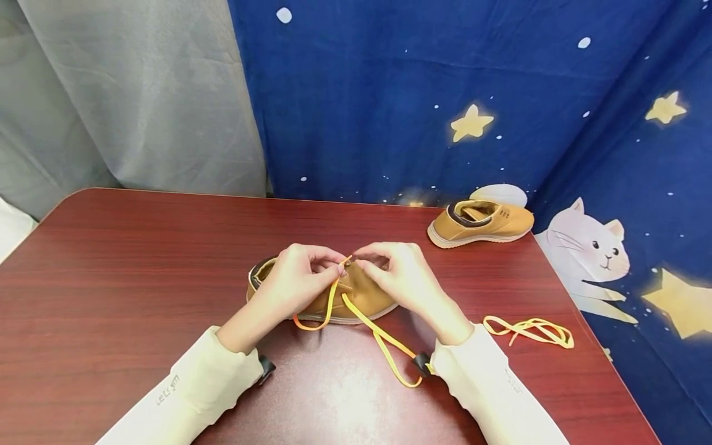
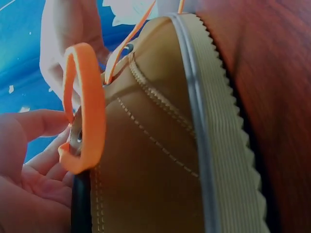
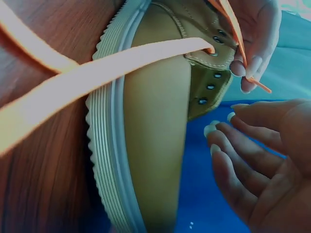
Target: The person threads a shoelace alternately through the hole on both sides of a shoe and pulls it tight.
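A tan shoe (image 1: 367, 296) lies sideways before me on the table, its toe to the right. One yellow-orange shoelace (image 3: 146, 56) emerges from an eyelet beside the tongue. My left hand (image 1: 295, 278) pinches the lace near its narrow tip (image 3: 261, 86), above the eyelets. From there the lace droops in a loop (image 2: 95, 111) along the shoe's near side. Facing it, my right hand (image 1: 400, 275) has its fingers (image 3: 238, 150) loosely bent, apart from the tip and holding nothing. The other length of lace trails toward the right wrist.
At the table's back right corner stands a second tan shoe (image 1: 495, 224), with no lace seen in it. A bundled yellow shoelace (image 1: 536, 330) lies to the right of my right forearm. Behind the table (image 1: 139, 259) hang grey and blue curtains (image 1: 389, 93).
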`<state>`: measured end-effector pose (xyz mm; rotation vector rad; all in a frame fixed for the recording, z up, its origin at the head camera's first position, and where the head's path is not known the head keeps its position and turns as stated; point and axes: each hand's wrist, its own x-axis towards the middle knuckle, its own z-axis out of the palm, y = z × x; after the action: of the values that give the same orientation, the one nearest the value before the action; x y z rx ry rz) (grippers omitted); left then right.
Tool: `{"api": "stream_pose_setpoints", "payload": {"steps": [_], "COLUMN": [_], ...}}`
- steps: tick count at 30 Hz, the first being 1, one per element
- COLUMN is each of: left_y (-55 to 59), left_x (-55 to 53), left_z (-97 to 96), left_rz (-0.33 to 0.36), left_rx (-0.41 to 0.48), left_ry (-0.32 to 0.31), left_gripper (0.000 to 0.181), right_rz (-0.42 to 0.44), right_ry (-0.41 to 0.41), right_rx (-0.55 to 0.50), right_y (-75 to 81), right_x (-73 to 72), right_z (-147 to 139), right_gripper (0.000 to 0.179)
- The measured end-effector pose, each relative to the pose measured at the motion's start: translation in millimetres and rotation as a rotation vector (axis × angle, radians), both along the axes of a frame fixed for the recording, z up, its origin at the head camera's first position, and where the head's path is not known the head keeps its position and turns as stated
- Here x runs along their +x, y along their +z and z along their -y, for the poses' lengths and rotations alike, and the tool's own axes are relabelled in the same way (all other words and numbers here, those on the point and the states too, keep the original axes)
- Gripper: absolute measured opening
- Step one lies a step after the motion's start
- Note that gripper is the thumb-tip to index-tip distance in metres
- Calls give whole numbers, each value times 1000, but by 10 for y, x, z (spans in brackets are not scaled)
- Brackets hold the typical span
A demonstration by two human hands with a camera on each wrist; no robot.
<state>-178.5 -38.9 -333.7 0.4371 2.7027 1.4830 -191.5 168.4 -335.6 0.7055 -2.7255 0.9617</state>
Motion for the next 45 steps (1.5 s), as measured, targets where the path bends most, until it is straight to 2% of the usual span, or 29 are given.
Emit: {"api": "stream_pose_setpoints", "payload": {"steps": [4, 7, 12, 16, 19, 23, 30, 35, 40, 42, 45], "left_y": [-56, -89, -110, -113, -121, -139, -159, -167, -176, -180, -188], "left_x": [9, 6, -21, -56, -82, -116, -133, -154, -158, -155, -152], "left_z": [-11, -16, -23, -50, -68, -86, -120, -136, -145, -146, -144], "left_rz": [-15, -34, -51, -28, -6, -5, 0, 16, 5, -5, -18], "left_rx": [-47, -79, -129, -134, -146, -178, -195, -195, -202, -206, -211], "left_ry": [-4, -8, 15, 51, 73, 70, 98, 131, 135, 136, 140], "left_gripper": [14, 12, 11, 12, 13, 16, 16, 16, 17, 18, 19], "right_rz": [103, 127, 129, 195, 253, 295, 340, 353, 440, 489, 530], "right_ry": [62, 88, 59, 36, 30, 25, 22, 61, 117, 115, 84], "right_rx": [9, 23, 5, -64, -105, -128, -158, -155, -255, -307, -324], "right_y": [-70, -139, -237, -279, -288, -292, -309, -273, -240, -233, -233], "right_x": [-88, -135, -198, -251, -273, -282, -286, -285, -291, -312, -365], "right_z": [79, 122, 139, 122, 111, 104, 101, 83, 59, 63, 97], "right_gripper": [29, 28, 20, 21, 22, 23, 23, 24, 32, 34, 32]}}
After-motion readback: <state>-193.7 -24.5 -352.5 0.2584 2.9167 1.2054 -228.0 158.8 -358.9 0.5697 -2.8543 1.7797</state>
